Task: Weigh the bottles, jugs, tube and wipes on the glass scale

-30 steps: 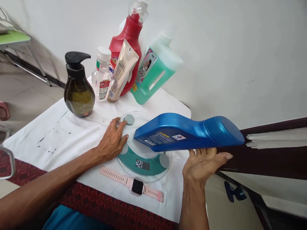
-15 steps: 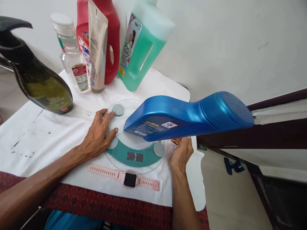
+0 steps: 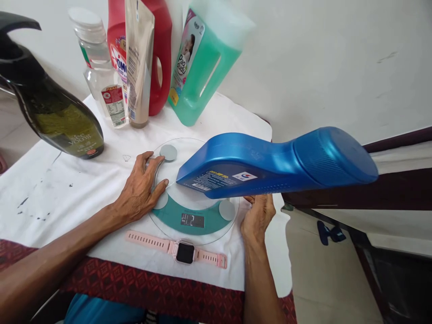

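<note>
A round glass scale (image 3: pixel 195 231) with a green band and grey discs lies on the white cloth. My left hand (image 3: pixel 143 180) rests at its left edge, thumb and fingers apart, touching the rim. On the scale stands a blue bottle (image 3: pixel 249 157) with a ribbed cap; it looks tilted toward the right in this view. My right hand (image 3: pixel 258 218) is by the scale's right edge, under the bottle's overhang, fingers loosely apart and partly hidden. Whether it touches the scale cannot be seen. A small display (image 3: pixel 192 220) shows pale digits. In front lies a pink-strapped watch (image 3: pixel 185 252).
Behind the scale stand a green liquid jug (image 3: pixel 202 67), a red detergent bottle (image 3: pixel 162 49), a beige tube (image 3: pixel 140 63) and a clear bottle (image 3: pixel 101 85). A dark pump bottle (image 3: pixel 60 112) is at left. Slippers (image 3: pixel 330 233) lie on the floor at right.
The scale's display has changed its digits. The camera view has shifted slightly; both hands and the blue bottle keep nearly the same places on and around the scale.
</note>
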Action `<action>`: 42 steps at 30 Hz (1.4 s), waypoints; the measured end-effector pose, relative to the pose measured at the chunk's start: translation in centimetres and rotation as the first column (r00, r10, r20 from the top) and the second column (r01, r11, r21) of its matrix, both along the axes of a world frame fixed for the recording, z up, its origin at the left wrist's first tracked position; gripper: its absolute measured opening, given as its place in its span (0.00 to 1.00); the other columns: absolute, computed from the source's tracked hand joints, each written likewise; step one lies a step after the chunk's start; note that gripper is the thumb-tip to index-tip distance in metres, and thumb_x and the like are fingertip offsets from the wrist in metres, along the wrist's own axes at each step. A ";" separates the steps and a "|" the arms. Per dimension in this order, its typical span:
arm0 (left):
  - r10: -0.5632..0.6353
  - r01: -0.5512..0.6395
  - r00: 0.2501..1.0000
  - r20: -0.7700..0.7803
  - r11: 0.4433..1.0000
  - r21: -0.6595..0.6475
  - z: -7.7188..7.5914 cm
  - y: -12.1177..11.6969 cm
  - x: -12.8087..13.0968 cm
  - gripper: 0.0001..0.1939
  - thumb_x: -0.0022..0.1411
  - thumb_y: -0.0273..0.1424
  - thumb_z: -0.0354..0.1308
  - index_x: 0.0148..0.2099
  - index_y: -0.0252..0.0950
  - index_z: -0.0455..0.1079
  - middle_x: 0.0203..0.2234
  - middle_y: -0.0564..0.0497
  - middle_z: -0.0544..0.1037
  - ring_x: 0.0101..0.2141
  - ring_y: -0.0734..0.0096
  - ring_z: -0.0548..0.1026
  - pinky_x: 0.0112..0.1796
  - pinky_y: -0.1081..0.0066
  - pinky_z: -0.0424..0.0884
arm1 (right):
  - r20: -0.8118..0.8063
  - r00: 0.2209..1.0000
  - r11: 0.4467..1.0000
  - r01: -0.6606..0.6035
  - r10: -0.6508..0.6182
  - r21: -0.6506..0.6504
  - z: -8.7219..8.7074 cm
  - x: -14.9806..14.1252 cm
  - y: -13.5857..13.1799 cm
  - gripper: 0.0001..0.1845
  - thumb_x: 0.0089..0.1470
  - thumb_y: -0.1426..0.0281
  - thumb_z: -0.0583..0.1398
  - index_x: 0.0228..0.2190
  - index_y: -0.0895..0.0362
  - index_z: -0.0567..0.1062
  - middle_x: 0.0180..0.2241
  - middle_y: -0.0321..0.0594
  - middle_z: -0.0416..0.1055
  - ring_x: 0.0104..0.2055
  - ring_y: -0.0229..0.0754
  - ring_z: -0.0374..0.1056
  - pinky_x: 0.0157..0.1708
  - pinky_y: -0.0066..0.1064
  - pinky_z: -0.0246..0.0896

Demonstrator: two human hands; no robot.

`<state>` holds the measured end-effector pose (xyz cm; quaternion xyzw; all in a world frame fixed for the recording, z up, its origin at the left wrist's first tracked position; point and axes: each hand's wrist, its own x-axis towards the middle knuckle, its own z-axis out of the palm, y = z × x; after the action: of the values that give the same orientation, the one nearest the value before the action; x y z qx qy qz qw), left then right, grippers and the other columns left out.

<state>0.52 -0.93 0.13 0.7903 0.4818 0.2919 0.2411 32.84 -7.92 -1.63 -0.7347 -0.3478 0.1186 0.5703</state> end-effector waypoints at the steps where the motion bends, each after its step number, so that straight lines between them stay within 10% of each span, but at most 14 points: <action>1: 0.002 -0.002 1.000 0.000 1.000 0.001 0.0 0.0 0.0 0.29 0.74 0.42 0.53 0.71 0.39 0.57 0.64 0.36 0.59 0.61 0.45 0.68 0.61 0.37 0.71 | 0.002 1.000 1.000 0.002 -0.002 -0.006 0.1 -0.1 0.0 0.27 0.62 0.44 0.56 0.34 0.55 0.73 0.33 0.36 0.73 0.36 0.41 0.70 0.44 0.38 0.66; 12: -0.012 0.012 1.000 -0.005 1.000 0.006 -0.1 0.1 -0.1 0.30 0.73 0.42 0.53 0.71 0.38 0.56 0.65 0.35 0.58 0.61 0.44 0.68 0.61 0.35 0.70 | 0.005 1.000 0.998 0.020 -0.020 -0.063 0.5 -0.6 0.0 0.30 0.60 0.41 0.57 0.37 0.56 0.76 0.33 0.37 0.75 0.36 0.42 0.71 0.45 0.40 0.66; 17: -0.011 0.011 1.000 0.005 1.000 -0.002 0.0 0.0 -0.1 0.29 0.73 0.41 0.53 0.71 0.38 0.56 0.64 0.35 0.58 0.61 0.43 0.68 0.60 0.35 0.71 | -0.109 0.992 0.985 0.086 -0.070 0.150 3.2 -1.7 0.2 0.30 0.58 0.41 0.58 0.40 0.56 0.74 0.37 0.40 0.74 0.40 0.45 0.73 0.43 0.40 0.67; 25: -0.004 0.003 0.999 0.054 1.000 0.018 -0.4 -0.1 -0.1 0.28 0.74 0.40 0.53 0.71 0.41 0.57 0.65 0.36 0.59 0.62 0.43 0.68 0.59 0.35 0.72 | -0.073 0.886 0.812 -0.384 0.458 0.439 10.2 -7.9 3.0 0.34 0.49 0.40 0.66 0.49 0.49 0.78 0.47 0.44 0.77 0.54 0.54 0.73 0.56 0.52 0.68; 31: 0.025 -0.029 0.995 0.096 0.999 0.035 -1.0 -0.1 0.1 0.27 0.74 0.40 0.53 0.70 0.40 0.59 0.65 0.35 0.60 0.60 0.43 0.71 0.59 0.37 0.72 | -0.098 0.943 0.893 -0.264 0.318 0.365 10.3 -8.8 4.7 0.22 0.45 0.54 0.72 0.38 0.54 0.79 0.29 0.36 0.73 0.34 0.44 0.72 0.42 0.40 0.72; 42: 0.033 -0.040 0.998 0.058 0.992 0.119 -1.2 0.1 -0.2 0.28 0.75 0.46 0.51 0.70 0.41 0.60 0.63 0.35 0.63 0.58 0.41 0.74 0.55 0.37 0.77 | -0.185 0.891 0.877 -0.338 0.415 0.341 12.0 -8.6 5.1 0.18 0.50 0.54 0.71 0.26 0.54 0.73 0.26 0.34 0.69 0.35 0.43 0.69 0.40 0.38 0.70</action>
<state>0.34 -0.83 -1.10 0.7860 0.4707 0.3467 0.2013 24.27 -2.82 10.39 -0.5357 -0.4236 0.2663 0.6802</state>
